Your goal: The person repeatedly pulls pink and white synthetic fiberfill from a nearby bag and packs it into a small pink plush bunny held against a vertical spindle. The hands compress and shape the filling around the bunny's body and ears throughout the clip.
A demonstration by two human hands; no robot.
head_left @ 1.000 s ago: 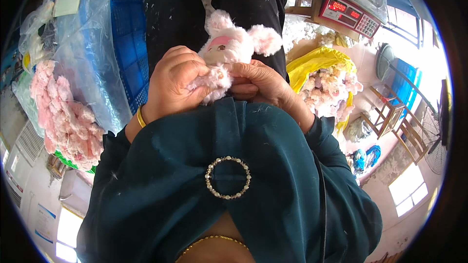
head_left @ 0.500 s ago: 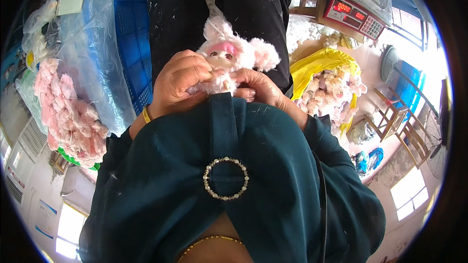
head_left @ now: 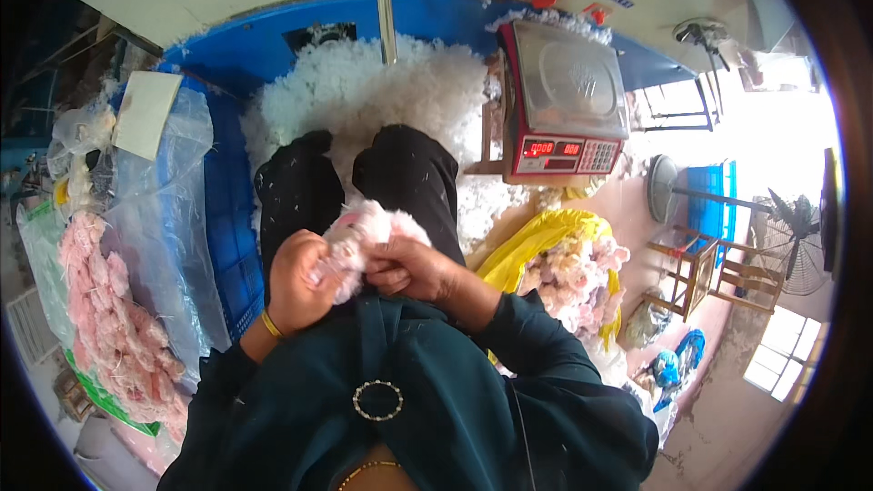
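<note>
Over my lap I hold a pale pink fluffy plush toy (head_left: 366, 220) between my two hands. My left hand (head_left: 298, 284) is closed on its left side, fingers curled into the fur. From the right, my right hand (head_left: 411, 269) pinches the toy near its middle, thumb over bent fingers. The toy's face is turned from view, and it looks crumpled and slightly blurred. Whether a small tool or thread is between my fingers, I cannot tell.
White stuffing fluff (head_left: 364, 82) is heaped beyond my knees. A red digital scale (head_left: 564, 100) stands at the far right. Nearer are a yellow bag (head_left: 536, 235) of pink plush pieces and wooden chairs (head_left: 687, 277). At left lie pink plush skins (head_left: 109, 318) and a blue crate (head_left: 235, 245).
The view has tilted up, showing the fluff heap and whole scale. The toy has turned, so its face no longer shows. My hands have shifted on it but keep hold.
</note>
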